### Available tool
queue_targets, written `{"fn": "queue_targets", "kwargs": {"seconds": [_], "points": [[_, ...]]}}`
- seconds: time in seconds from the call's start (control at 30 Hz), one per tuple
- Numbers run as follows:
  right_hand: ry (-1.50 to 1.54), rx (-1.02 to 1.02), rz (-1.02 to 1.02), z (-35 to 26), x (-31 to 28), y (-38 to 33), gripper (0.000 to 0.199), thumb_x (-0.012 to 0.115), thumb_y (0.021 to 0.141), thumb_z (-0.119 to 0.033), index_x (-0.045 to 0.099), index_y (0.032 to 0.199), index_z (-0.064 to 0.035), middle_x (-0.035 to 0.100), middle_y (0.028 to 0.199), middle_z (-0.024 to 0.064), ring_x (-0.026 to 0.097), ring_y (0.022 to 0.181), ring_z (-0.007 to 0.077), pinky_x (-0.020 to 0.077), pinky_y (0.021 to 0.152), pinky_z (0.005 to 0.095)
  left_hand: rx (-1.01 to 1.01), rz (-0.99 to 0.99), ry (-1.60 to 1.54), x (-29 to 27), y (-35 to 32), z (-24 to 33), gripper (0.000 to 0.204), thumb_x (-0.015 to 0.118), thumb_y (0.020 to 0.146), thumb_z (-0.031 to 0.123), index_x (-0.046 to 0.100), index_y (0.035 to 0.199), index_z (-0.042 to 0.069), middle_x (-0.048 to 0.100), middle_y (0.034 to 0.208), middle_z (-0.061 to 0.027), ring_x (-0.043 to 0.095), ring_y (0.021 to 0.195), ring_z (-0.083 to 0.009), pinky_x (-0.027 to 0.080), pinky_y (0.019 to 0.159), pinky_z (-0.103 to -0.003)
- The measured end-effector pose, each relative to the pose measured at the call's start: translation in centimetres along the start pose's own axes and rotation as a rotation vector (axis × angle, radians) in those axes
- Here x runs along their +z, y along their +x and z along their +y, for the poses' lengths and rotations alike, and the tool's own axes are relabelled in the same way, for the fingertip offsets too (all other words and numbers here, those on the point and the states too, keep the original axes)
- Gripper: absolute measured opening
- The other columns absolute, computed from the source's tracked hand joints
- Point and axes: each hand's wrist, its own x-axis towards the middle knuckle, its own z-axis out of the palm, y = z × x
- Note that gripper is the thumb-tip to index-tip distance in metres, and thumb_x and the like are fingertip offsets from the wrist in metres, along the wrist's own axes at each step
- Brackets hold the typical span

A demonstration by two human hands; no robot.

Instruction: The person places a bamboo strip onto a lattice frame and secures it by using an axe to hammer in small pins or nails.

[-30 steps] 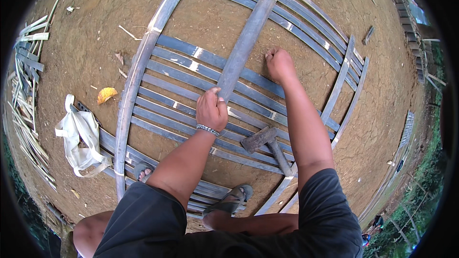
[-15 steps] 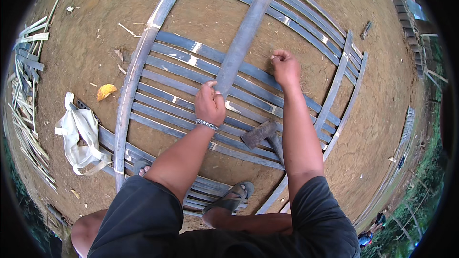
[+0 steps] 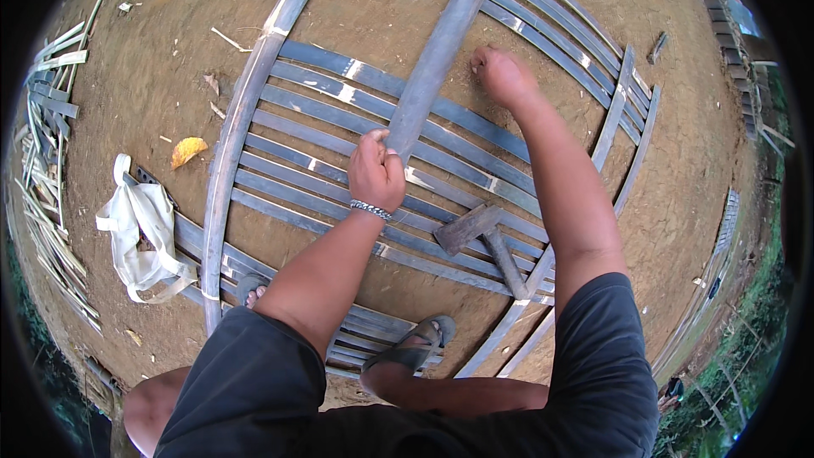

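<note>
The left hand (image 3: 376, 174), a chain bracelet (image 3: 370, 209) at its wrist, was bent over the near end of the broad bamboo strip (image 3: 439, 55), touching it; its grip was hidden. That strip lay across narrower bamboo slats (image 3: 318, 58) on the bare earth. The right hand (image 3: 505, 76) was curled into a fist right of the strip, its contents impossible to tell. A hammer (image 3: 468, 229) rested on the slats nearby.

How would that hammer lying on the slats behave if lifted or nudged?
The hammer would probably feel top-heavy, its chunky head joined to a slimmer handle. It looks rigid, the handle lying straight, and seems unlikely to roll, given its angular head resting across the slats.
</note>
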Motion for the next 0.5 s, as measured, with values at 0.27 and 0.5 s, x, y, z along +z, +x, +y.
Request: {"fn": "queue_targets", "kwargs": {"seconds": [0.27,0.5], "points": [[0.421,0.124,0.123,-2.8,0.0,-5.4,0.017,0.06,0.097,-0.014,0.066,0.107,-0.0022,0.073,0.1,0.0182,0.07,0.094,0.0335,0.0539,0.086,0.0421,0.115,0.071,0.052,0.1,0.1,-0.6,0.037,0.061,0.083,0.0,0.058,0.12,0.0,0.048,0.073,-0.0064,0.049,0.064,-0.0223,0.044,0.062,-0.038],[1.203,0.248,-0.029,-8.1,5.2,-13.7,0.018,0.07,0.093,-0.01,0.071,0.108,0.0002,0.076,0.091,0.0065,0.07,0.082,0.0144,0.0542,0.076,0.0302,0.227,-0.038,0.107,-0.9,-0.1,-0.4,0.038,0.072,0.079,0.007,0.062,0.116,0.003,0.049,0.076,-0.0075,0.05,0.065,-0.0254,0.045,0.062,-0.04]]}}
